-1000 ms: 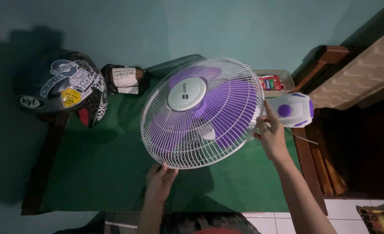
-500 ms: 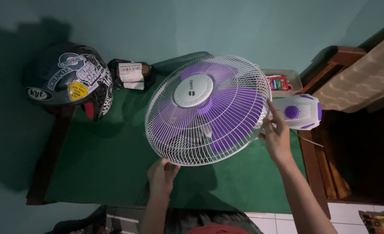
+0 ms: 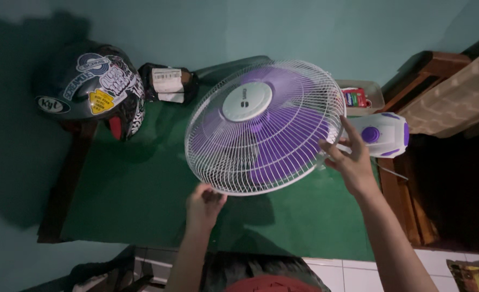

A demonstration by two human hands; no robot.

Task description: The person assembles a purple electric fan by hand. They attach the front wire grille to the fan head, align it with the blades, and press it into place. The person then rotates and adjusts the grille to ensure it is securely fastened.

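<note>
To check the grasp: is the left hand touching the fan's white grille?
Touching. The head view shows the left hand gripping the lower rim of the white grille.

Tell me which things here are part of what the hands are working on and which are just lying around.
In hand:
- fan, its white grille gripped by the left hand and right hand
- fan base

Lying about:
- helmet
- wrapped parcel
- small tray
- green table

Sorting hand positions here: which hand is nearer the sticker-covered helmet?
Left. The left hand grips the fan's lower rim, nearer the helmet; the right hand is across the fan.
</note>
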